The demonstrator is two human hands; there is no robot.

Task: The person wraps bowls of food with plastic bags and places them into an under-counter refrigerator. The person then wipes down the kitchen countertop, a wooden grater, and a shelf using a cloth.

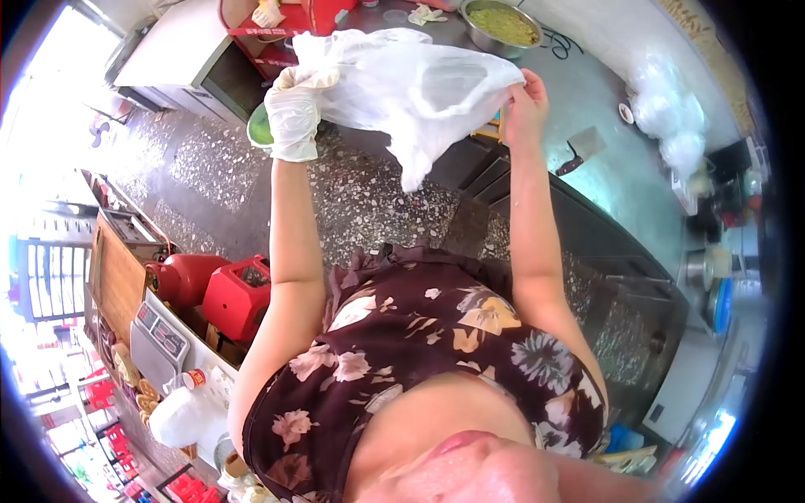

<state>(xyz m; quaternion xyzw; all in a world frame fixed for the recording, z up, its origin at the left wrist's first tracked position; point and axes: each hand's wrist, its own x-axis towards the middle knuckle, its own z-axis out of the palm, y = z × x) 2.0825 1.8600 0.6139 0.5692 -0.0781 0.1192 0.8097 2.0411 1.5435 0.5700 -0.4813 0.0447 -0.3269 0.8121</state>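
A white plastic bag is stretched out in the air between my two hands, with a loose corner hanging down in the middle. My left hand, in a white glove, is closed on the bag's left end. Bare, my right hand pinches the opposite edge between thumb and fingers. Just behind the gloved hand a round green thing with a pale rim shows in part; the glove hides the rest of it.
A metal bowl of yellow-green food stands on the counter ahead. A cleaver lies on the counter at right, near a bundle of clear plastic bags. Red jugs and a scale are at left.
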